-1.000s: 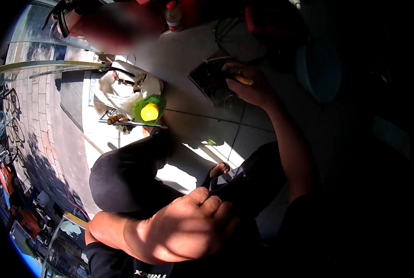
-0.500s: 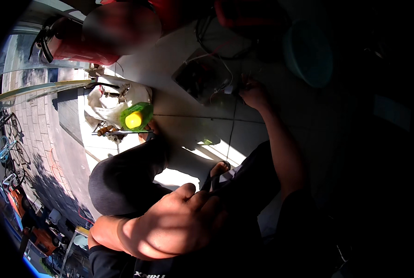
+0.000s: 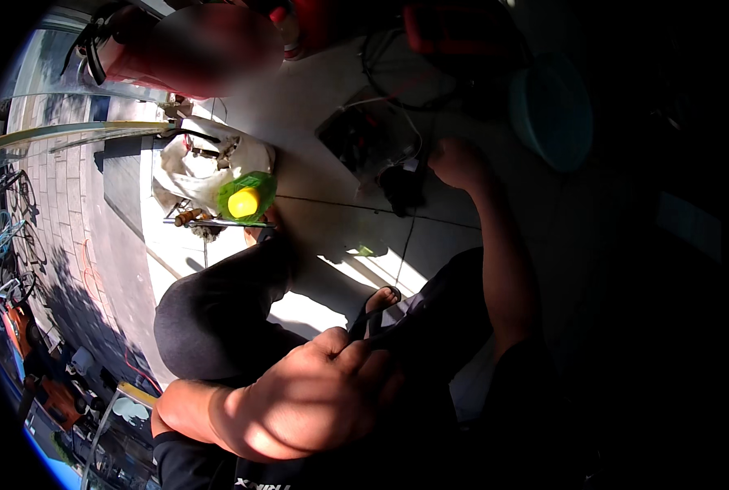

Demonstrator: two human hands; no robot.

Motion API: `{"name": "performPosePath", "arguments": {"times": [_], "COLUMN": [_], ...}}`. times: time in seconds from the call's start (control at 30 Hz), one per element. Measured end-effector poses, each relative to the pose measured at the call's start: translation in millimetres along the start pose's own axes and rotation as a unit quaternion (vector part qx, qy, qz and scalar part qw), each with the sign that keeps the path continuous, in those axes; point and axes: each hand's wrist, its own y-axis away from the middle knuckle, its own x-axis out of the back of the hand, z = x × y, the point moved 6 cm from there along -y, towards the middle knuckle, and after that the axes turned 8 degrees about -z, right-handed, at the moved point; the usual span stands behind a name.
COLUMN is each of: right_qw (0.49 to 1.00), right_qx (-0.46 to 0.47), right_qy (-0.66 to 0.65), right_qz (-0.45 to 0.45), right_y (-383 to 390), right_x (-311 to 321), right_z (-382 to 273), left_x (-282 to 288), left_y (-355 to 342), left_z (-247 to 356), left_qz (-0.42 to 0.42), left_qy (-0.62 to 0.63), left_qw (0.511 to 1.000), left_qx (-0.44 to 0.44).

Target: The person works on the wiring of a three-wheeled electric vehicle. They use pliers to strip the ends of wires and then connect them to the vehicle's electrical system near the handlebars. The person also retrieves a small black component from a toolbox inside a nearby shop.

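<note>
My left hand point(image 3: 307, 400) is closed over my lap, its knuckles in patchy sunlight; whatever its curled fingers hold, if anything, is hidden. Farther forward, in deep shade, my right hand point(image 3: 460, 166) has its fingers curled in. Whether it grips anything is too dark to tell. Just left of it is a black object point(image 3: 401, 189) whose kind I cannot make out. Beyond that lies an open, shallow box or tray point(image 3: 352, 140) with dark contents and thin wires or cords about it.
At left, a white sack point(image 3: 177, 167) holds odds and ends, beside a yellow-topped item point(image 3: 243, 202) in green wrapping. A wooden-handled tool point(image 3: 186, 218) lies near my foot. A teal basin point(image 3: 551, 114), a red-and-black case point(image 3: 454, 33) and a red container point(image 3: 173, 53) stand around the tiled floor.
My right hand has shifted slightly right, and its fingers now curl in. The black object now shows lower and left of it. My left hand stays put; the view has tilted a little.
</note>
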Motion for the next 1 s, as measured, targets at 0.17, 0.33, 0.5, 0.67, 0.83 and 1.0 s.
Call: {"name": "performPosePath", "arguments": {"times": [0.17, 0.33, 0.5, 0.67, 0.83, 1.0], "right_qw": [0.974, 0.979, 0.975, 0.975, 0.976, 0.98], "right_qx": [0.205, 0.135, 0.016, -0.005, -0.037, -0.018], "right_qy": [-0.096, 0.119, 0.205, 0.221, 0.202, 0.196], "right_qz": [0.028, -0.093, -0.082, -0.021, 0.07, -0.011], "right_y": [1.4, -121.9, -125.6, -133.4, -192.3, -175.6], "right_x": [2.5, -73.8, -77.0, -93.6, -136.5, -127.2], "right_z": [-94.4, -128.7, -144.8, -137.0, -109.1, -120.3], "left_x": [0.9, -1.4, -5.1, -5.9, -1.5, 1.8], "left_y": [2.3, 1.3, 4.1, 9.4, 9.7, 12.3], "left_z": [0.6, -0.5, -1.1, 2.4, 1.2, 1.4], "left_qz": [0.017, -0.027, 0.042, 0.047, 0.031, 0.011], "left_qy": [0.008, 0.006, -0.005, -0.003, -0.022, -0.016], "left_qw": [1.0, 0.999, 0.998, 0.998, 0.999, 0.999], "left_qx": [-0.006, 0.04, 0.04, 0.047, 0.029, 0.041]}}
